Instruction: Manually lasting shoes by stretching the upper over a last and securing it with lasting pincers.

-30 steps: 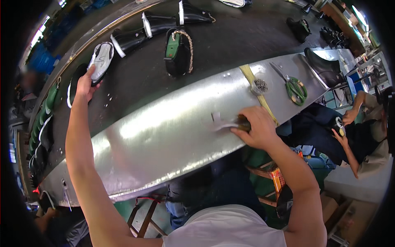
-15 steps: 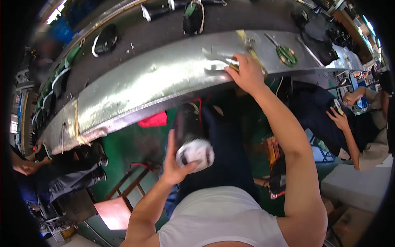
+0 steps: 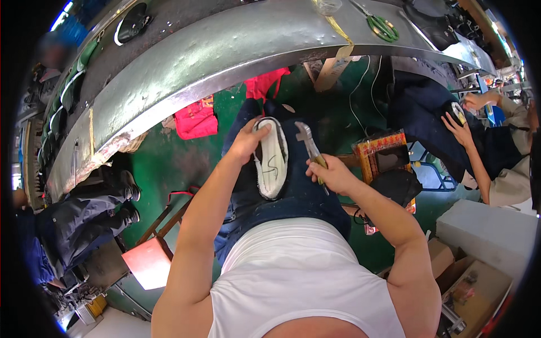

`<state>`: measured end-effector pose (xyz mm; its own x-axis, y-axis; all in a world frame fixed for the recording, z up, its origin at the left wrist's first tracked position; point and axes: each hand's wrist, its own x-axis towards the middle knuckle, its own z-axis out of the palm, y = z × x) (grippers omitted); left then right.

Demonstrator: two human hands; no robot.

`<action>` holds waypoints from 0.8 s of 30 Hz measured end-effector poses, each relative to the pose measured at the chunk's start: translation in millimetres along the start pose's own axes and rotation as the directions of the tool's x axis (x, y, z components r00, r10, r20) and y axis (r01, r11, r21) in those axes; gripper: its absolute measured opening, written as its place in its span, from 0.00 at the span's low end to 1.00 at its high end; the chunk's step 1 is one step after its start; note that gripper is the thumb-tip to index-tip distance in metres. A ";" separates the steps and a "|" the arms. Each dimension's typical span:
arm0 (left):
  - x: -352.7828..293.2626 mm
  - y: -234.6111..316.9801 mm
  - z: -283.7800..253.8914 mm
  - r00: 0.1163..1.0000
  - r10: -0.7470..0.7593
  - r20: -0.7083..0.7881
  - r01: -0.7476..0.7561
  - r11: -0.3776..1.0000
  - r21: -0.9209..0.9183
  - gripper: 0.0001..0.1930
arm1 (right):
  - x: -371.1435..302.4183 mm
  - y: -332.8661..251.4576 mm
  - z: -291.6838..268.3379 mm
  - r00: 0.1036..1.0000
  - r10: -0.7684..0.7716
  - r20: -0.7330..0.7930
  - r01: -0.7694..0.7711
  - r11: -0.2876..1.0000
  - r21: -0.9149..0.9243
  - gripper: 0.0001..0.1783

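A shoe upper on a last (image 3: 272,160) rests bottom-up over my lap, its pale insole board facing me with dark pen marks and dark edges around it. My left hand (image 3: 248,139) grips its far end, the thumb lying over the insole. In my right hand (image 3: 332,173) is a pair of lasting pliers (image 3: 306,139), held by the yellowish handles. Their metal head points away from me, just right of the shoe and apart from it.
A metal-topped bench (image 3: 186,62) runs across ahead, with green-handled scissors (image 3: 383,27) and a dark shoe (image 3: 133,23) on it. Red cloth (image 3: 196,118) lies on the green floor. A low stool (image 3: 147,262) stands left; a co-worker's hand (image 3: 459,129) shows at right.
My right hand has brought the lasting pliers from the bench down beside the shoe. The shoe has turned insole-up, and my left hand now grips its far end. The view has tilted down.
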<state>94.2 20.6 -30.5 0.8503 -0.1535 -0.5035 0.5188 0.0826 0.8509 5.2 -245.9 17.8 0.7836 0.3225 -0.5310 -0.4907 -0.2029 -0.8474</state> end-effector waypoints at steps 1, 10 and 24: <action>8.4 -1.5 -2.1 0.998 -0.039 0.049 0.041 0.997 -0.057 0.31 | -6.7 -8.4 5.2 1.000 0.023 -0.009 -0.023 0.998 -0.053 0.13; -56.7 13.1 11.2 0.978 0.158 0.137 -0.158 0.987 -0.004 0.25 | -13.5 -38.3 21.0 0.983 0.058 0.172 -0.033 0.989 -0.142 0.11; -69.4 0.8 -4.6 0.907 0.399 0.131 -0.420 0.870 0.257 0.28 | -15.4 -64.1 23.2 0.960 0.071 0.270 -0.008 0.973 -0.231 0.12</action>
<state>36.0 35.8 4.4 0.9669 -0.2357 -0.0974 0.0714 -0.1164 0.9906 15.7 -216.4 80.3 0.6142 0.5451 -0.5706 -0.3955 -0.4130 -0.8203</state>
